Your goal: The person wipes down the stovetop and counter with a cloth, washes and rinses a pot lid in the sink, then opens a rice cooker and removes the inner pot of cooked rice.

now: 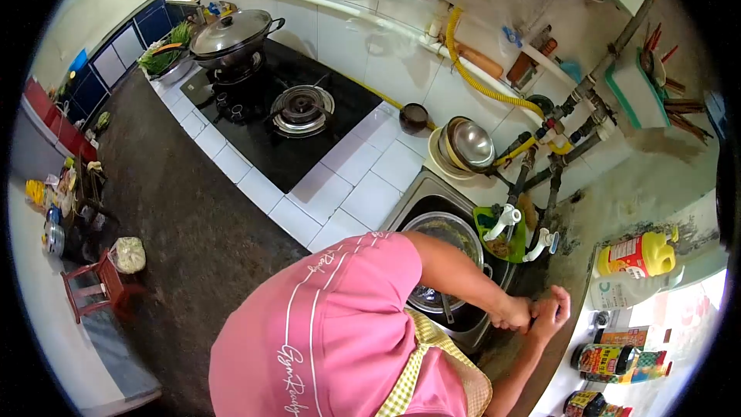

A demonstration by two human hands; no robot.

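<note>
My left hand (510, 313) and my right hand (549, 310) are closed and meet over the right edge of the sink (414, 192). Whatever lies between their fingers is too small or hidden to make out. Beside my left forearm, a round metal pan (461, 225) sits in the basin, partly covered by that arm. The handle of a utensil (448, 309) shows below the forearm. A green corner basket (485, 220) with food scraps stands by two white taps (505, 220), just beyond my hands.
Left of the sink is a black gas hob (270, 156) with a lidded wok (230, 33). Stacked bowls (472, 144) stand behind the sink. Bottles and jars (606, 359) line the sill at right. Pipes (590, 112) run along the wall. A small red chair (116, 286) stands on the floor.
</note>
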